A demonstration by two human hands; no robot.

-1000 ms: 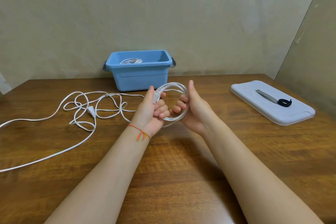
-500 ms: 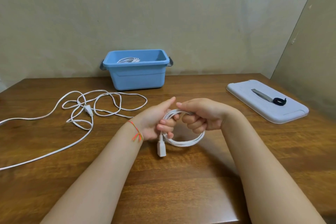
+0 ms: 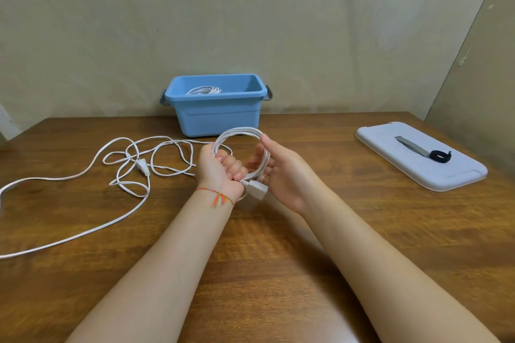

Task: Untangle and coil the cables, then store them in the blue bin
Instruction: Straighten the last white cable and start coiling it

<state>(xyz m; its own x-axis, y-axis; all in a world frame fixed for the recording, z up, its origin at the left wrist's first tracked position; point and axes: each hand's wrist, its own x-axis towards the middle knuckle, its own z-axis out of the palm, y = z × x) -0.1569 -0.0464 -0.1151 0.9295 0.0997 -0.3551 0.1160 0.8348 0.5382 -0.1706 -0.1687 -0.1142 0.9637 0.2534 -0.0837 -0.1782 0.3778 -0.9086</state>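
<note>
Both hands hold a coiled white cable point(image 3: 239, 132) upright above the table, just in front of the blue bin point(image 3: 217, 117). My left hand point(image 3: 220, 171) grips the coil's left side, fingers curled round the strands. My right hand point(image 3: 281, 172) holds the right side, thumb on top and fingers behind the loops. The coil's white plug point(image 3: 257, 190) sticks out at the bottom between my palms. Another coiled white cable point(image 3: 203, 90) lies inside the bin. A long white cable point(image 3: 125, 164) lies tangled and loose on the table to the left.
A pale bin lid point(image 3: 404, 172) lies at the right of the wooden table, with a grey strap point(image 3: 412, 145) and a black strap loop point(image 3: 439, 155) on it. The bin stands against the back wall. The loose cable runs off the table's left edge.
The coil hung low over the table with my right hand gripping it from above; now both hands have raised it upright, and the plug sits between my palms.
</note>
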